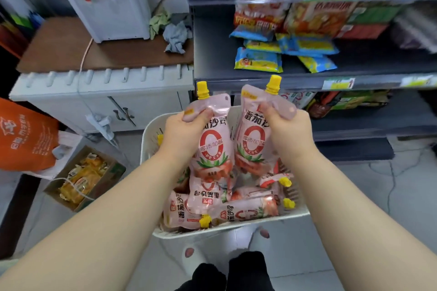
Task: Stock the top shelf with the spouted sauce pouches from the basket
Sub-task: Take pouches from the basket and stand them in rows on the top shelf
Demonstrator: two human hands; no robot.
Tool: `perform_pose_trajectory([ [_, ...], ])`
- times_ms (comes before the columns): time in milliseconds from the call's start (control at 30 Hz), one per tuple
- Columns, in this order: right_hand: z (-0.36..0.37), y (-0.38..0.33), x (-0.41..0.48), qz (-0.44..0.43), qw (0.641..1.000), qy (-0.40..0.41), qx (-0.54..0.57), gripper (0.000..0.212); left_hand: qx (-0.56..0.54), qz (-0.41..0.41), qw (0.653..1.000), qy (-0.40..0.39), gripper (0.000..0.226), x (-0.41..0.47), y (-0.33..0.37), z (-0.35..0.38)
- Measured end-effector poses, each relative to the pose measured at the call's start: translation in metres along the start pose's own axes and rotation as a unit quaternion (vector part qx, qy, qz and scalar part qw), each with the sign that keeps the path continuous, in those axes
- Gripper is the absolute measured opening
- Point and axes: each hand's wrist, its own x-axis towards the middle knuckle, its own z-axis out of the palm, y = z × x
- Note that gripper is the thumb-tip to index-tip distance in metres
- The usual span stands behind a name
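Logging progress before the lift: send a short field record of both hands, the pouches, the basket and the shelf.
left hand: grips the left sauce pouch near its top, yellow spout up
right hand: grips the right sauce pouch near its top, yellow spout up
held pouches: side by side over the basket
basket contents: more spouted pouches lying flat
shelf behind: holds snack packets

番茄沙司 on pouches [251,142], large red 0

Left pouch [211,146] beside right pouch [251,142], above the basket [236,225], more pouches [243,210] in it, shelf [366,66] behind, water cooler [113,7] on surface [71,47], left.
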Motion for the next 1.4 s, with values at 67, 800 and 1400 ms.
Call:
perform_pose_trajectory([
  [67,-0.019,-0.011,-0.003,-0.008,0.999,0.021,0.025,0.037,-0.015,0.017,1.000,-0.012,0.006,-0.005,0.015,0.007],
  [800,-0.292,-0.109,-0.010,-0.169,0.983,-0.009,0.070,0.008,0.034,0.205,0.959,-0.194,0.009,-0.107,0.175,0.188],
  [1400,-0.394,-0.112,0.007,-0.213,0.971,-0.021,0.105,0.006,-0.037,0.218,0.960,-0.171,0.016,-0.137,0.207,0.276],
])
